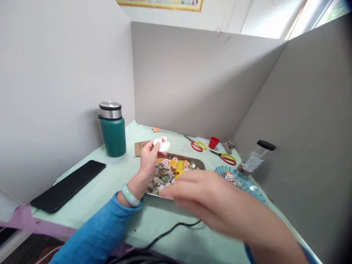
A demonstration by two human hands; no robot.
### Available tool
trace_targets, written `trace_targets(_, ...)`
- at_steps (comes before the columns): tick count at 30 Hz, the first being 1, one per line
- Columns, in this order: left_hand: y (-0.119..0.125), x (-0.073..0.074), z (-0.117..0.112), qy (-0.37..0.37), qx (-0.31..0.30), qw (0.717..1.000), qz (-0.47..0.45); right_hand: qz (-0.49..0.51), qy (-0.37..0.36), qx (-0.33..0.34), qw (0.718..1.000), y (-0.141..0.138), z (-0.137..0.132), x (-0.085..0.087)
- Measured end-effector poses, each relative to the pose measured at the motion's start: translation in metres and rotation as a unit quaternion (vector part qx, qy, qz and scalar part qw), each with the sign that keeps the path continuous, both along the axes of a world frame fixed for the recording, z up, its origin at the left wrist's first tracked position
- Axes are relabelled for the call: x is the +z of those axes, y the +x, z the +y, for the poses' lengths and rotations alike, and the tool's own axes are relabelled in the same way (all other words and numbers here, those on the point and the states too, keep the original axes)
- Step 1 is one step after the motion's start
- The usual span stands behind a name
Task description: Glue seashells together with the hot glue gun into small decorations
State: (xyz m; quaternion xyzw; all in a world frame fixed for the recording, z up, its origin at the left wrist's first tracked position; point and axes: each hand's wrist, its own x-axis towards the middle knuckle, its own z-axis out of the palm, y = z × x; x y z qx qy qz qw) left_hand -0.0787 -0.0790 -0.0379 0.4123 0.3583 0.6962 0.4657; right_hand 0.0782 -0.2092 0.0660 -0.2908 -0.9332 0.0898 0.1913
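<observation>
My left hand (150, 157), a pale green bangle on its wrist, pinches a white seashell (162, 144) with a small red mark on it. It holds the shell up above the far left part of a metal tray (199, 163). Shells and snail shells (161, 172) of several colours fill the tray, with a yellow item (180, 168) among them. Over the tray's near right side is my right hand (195, 190), smeared by motion. Its fingertips are blurred, so whether they grip anything cannot be made out. It also hides part of the tray.
A green bottle (113, 135) and a black flat case (70, 185) are at left. Behind the tray lie two pairs of scissors (196, 143) and a red cup (213, 142). At right are a blue plate (251, 187) with shells and a clear jar (255, 157). A black cable (173, 229) runs in front.
</observation>
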Motion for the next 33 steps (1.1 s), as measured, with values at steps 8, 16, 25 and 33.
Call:
trace_targets(8,0.000,0.002,0.002,0.004,0.018,0.999,-0.044,-0.243,0.024,-0.168,0.955,-0.033,0.152,-0.077)
trace_targets(16,0.000,0.003,0.003,-0.009,0.008,0.998,-0.061,-0.270,-0.007,-0.111,0.956,-0.044,0.167,-0.087)
trace_targets(25,0.000,0.003,0.003,-0.011,0.011,0.998,-0.060,-0.241,0.002,-0.081,0.967,-0.027,0.167,-0.078)
trace_targets(33,0.002,0.007,-0.002,-0.004,-0.014,1.000,0.024,0.173,-0.076,-0.191,0.963,0.023,0.121,-0.075)
